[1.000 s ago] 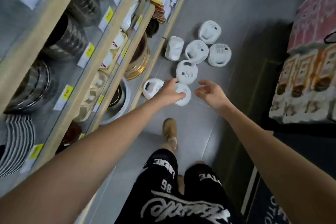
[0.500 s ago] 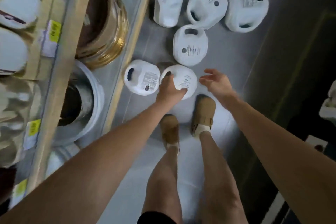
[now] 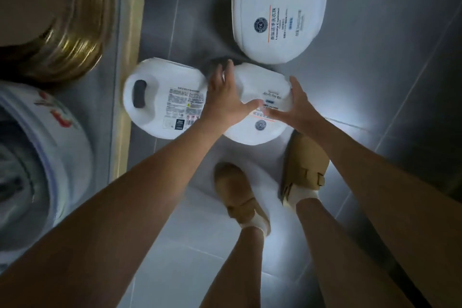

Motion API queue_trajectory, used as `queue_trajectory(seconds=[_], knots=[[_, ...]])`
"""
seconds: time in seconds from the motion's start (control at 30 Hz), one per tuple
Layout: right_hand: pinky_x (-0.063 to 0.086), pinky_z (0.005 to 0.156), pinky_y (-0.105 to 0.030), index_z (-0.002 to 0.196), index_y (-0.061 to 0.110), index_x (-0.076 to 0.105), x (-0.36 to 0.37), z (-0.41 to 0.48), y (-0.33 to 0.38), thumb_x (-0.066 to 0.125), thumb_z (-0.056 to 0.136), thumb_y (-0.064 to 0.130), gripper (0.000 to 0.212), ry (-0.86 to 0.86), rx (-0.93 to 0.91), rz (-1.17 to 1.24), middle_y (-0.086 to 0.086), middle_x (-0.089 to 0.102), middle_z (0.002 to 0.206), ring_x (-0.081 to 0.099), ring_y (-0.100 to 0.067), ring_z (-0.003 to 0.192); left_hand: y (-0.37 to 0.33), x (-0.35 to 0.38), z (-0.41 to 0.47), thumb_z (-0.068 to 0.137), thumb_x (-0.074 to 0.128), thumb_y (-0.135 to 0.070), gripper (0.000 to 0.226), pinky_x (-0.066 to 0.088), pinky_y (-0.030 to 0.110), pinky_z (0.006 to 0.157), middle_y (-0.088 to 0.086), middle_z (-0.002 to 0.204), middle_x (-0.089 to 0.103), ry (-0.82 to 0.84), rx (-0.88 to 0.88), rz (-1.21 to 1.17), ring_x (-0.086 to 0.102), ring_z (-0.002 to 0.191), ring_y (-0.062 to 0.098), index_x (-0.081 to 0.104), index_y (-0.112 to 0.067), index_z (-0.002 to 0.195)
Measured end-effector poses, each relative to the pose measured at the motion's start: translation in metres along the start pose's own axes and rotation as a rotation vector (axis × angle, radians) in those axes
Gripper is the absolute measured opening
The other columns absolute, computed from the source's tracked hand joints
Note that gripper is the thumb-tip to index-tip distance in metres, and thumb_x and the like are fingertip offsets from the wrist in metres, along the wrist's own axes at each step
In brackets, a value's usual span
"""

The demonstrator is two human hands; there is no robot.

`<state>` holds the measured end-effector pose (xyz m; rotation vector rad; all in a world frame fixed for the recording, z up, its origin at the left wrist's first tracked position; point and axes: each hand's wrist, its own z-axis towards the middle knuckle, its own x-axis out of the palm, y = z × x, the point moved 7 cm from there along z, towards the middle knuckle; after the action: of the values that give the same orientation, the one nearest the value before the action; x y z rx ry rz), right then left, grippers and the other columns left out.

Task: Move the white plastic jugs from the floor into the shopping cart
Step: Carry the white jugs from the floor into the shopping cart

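Three white plastic jugs lie on the grey tiled floor. The nearest jug (image 3: 260,130) is just ahead of my feet, and both hands grip it. My left hand (image 3: 225,100) lies over its left side and top, fingers curled past the far edge. My right hand (image 3: 292,105) presses on its right side. A second jug (image 3: 162,97) with a dark handle hole and a printed label lies touching it on the left. A third jug (image 3: 277,10) lies flat further ahead. The shopping cart is out of view.
A shelf unit's wooden edge (image 3: 127,87) runs along the left, with gold-rimmed stacked ware (image 3: 75,40) and a large white basin (image 3: 50,157) on the bottom shelf. My two tan shoes (image 3: 305,165) stand just behind the held jug. Another jug's edge shows at the top.
I have bent much lower, so the jugs look far bigger. My right hand, which hovered open beside the nearest jug, now presses on its right side; my left hand stays on it.
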<state>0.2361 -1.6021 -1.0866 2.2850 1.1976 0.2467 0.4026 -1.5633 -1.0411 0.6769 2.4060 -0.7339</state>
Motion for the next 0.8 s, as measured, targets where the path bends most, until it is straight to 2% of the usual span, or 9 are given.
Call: queue_trajectory(seconds=[0.03, 0.13, 0.2, 0.3, 0.4, 0.47, 0.53, 0.67, 0.8], knots=[[0.044, 0.103, -0.044, 0.137, 0.032, 0.026, 0.001, 0.006, -0.004, 0.083, 0.052, 0.061, 0.106, -0.012, 0.004, 0.015, -0.004, 0.042, 0.137, 0.044, -0.022, 0.127, 0.004, 0.003, 0.007, 0.071, 0.073, -0.052, 0.114, 0.009, 0.039, 0.117, 0.016, 0.157, 0.004, 0.027, -0.009, 0.009, 0.003, 0.146, 0.029, 0.003, -0.010, 0.150], [0.042, 0.102, -0.031, 0.150, 0.023, 0.008, 0.002, 0.015, -0.009, 0.086, 0.066, 0.028, 0.114, -0.037, 0.025, 0.072, -0.001, 0.036, 0.144, 0.043, -0.013, 0.125, 0.013, 0.005, 0.019, 0.068, 0.074, -0.056, 0.117, 0.011, 0.040, 0.117, 0.006, 0.158, 0.007, 0.073, -0.029, 0.020, 0.007, 0.145, 0.025, 0.001, -0.015, 0.151], [0.043, 0.098, -0.026, 0.151, 0.023, 0.005, 0.002, 0.021, -0.020, 0.084, 0.068, 0.019, 0.115, -0.036, 0.021, 0.105, 0.005, 0.037, 0.141, 0.045, -0.007, 0.119, 0.015, 0.004, 0.020, 0.067, 0.075, -0.055, 0.116, 0.015, 0.040, 0.115, 0.002, 0.157, 0.012, 0.065, -0.023, 0.015, 0.011, 0.144, 0.023, 0.004, -0.018, 0.151], [0.044, 0.099, -0.027, 0.151, 0.024, 0.009, 0.002, 0.027, -0.024, 0.086, 0.066, 0.021, 0.115, -0.068, -0.009, 0.100, 0.006, 0.037, 0.143, 0.045, -0.006, 0.120, 0.018, 0.003, 0.023, 0.064, 0.076, -0.058, 0.113, 0.019, 0.040, 0.113, 0.004, 0.154, 0.020, 0.039, -0.013, 0.028, 0.019, 0.141, 0.025, 0.011, -0.022, 0.149], [0.048, 0.095, -0.026, 0.149, 0.022, 0.017, 0.001, 0.026, -0.020, 0.086, 0.065, 0.020, 0.109, -0.069, -0.024, 0.094, 0.006, 0.043, 0.137, 0.049, -0.005, 0.115, 0.022, 0.005, 0.026, 0.061, 0.074, -0.063, 0.114, 0.024, 0.043, 0.113, 0.009, 0.151, 0.024, 0.094, -0.069, 0.030, 0.024, 0.139, 0.029, 0.011, -0.027, 0.148], [0.049, 0.090, -0.021, 0.145, 0.021, 0.024, -0.004, 0.022, -0.016, 0.086, 0.065, 0.018, 0.102, -0.079, -0.041, 0.079, 0.009, 0.048, 0.128, 0.054, 0.001, 0.106, 0.022, 0.007, 0.023, 0.059, 0.074, -0.066, 0.113, 0.027, 0.044, 0.112, 0.011, 0.147, 0.028, 0.113, -0.104, 0.015, 0.027, 0.138, 0.030, 0.013, -0.029, 0.147], [0.047, 0.080, -0.009, 0.142, 0.021, 0.029, -0.010, 0.013, -0.012, 0.086, 0.065, 0.018, 0.096, -0.076, -0.057, 0.036, 0.013, 0.049, 0.121, 0.053, 0.013, 0.097, 0.020, 0.009, 0.014, 0.059, 0.075, -0.064, 0.110, 0.026, 0.046, 0.112, 0.011, 0.145, 0.030, 0.101, -0.107, -0.040, 0.027, 0.137, 0.031, 0.017, -0.029, 0.146], [0.043, 0.068, 0.000, 0.138, 0.021, 0.032, -0.021, -0.019, 0.005, 0.085, 0.067, 0.015, 0.089, -0.050, -0.104, -0.008, 0.008, 0.049, 0.121, 0.052, 0.004, 0.099, 0.012, 0.003, -0.017, 0.060, 0.080, -0.057, 0.109, 0.030, 0.040, 0.110, 0.010, 0.142, 0.029, 0.040, -0.098, -0.205, 0.030, 0.133, 0.030, 0.019, -0.029, 0.146], [0.044, 0.070, -0.002, 0.133, 0.023, 0.034, -0.030, -0.065, 0.037, 0.086, 0.065, 0.017, 0.086, -0.046, -0.143, -0.063, 0.010, 0.052, 0.115, 0.053, 0.004, 0.097, -0.002, -0.023, -0.061, 0.060, 0.080, -0.054, 0.109, 0.034, 0.038, 0.107, 0.007, 0.140, 0.030, 0.009, -0.105, -0.282, 0.034, 0.130, 0.026, 0.018, -0.030, 0.146]])
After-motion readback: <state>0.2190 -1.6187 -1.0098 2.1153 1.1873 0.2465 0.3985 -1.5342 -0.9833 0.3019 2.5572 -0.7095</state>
